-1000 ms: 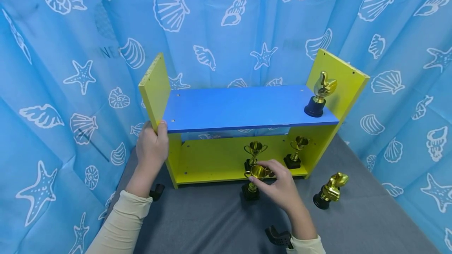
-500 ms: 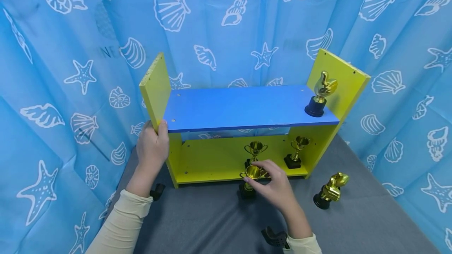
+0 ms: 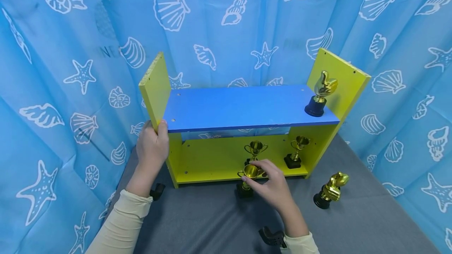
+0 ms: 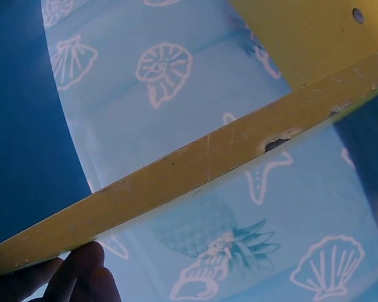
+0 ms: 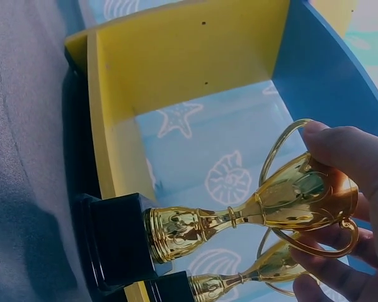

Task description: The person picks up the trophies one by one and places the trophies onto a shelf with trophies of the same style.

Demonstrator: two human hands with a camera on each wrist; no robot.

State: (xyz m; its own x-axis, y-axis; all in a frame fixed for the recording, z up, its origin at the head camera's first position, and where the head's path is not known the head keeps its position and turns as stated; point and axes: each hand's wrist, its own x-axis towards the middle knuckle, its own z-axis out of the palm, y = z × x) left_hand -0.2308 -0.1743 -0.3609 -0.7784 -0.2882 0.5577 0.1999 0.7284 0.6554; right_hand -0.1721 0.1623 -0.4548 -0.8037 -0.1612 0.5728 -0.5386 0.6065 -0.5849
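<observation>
My left hand [image 3: 152,144] grips the front edge of the yellow side panel [image 3: 155,89] of a shelf unit, thumb near the blue board [image 3: 233,109]. Between thumb and fingers, my right hand [image 3: 272,185] pinches the cup of a gold trophy [image 5: 302,195] with two handles and a black base [image 5: 116,242]. That trophy stands upright in front of the shelf's lower front edge; whether its base touches the cloth I cannot tell. Just behind it, a similar trophy cup [image 3: 256,149] stands on the yellow bottom board [image 3: 212,158].
Another trophy cup [image 3: 299,144] stands at the bottom board's right end. A gold thumbs-up trophy [image 3: 320,93] is on the blue board's right end. On the grey cloth [image 3: 197,218] to the right, a gold hand-shaped trophy [image 3: 331,191] leans. A shell-patterned curtain [image 3: 226,30] hangs behind.
My right hand has moved a little to the left with the trophy, along the front of the shelf. The left hand has stayed on the side panel.
</observation>
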